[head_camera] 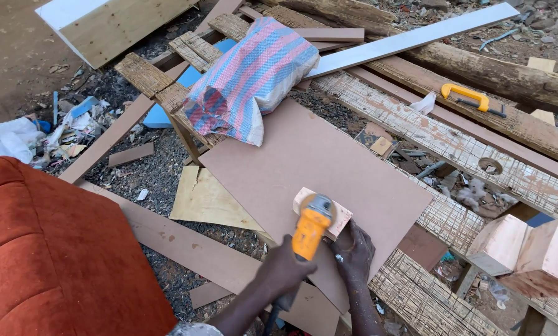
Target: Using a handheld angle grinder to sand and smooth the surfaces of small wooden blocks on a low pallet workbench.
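Wood block (338, 219) sits near the brown board's (304, 162) front edge, ground by a yellow grinder (310, 229).

Low in the frame, the left hand (283, 272) grips the body of a yellow angle grinder (310, 228), its head sitting on a small pale wood block (339, 218). The right hand (355, 251) presses against that block's near edge, pinning it on a brown board (304, 162). Upper centre, a striped woven sack (251, 78) rests on rough planks. A yellow-handled saw (468, 97) lies upper right, an orange upholstered cushion (55, 255) fills the lower left, and two pale wooden blocks (528, 249) sit far right.
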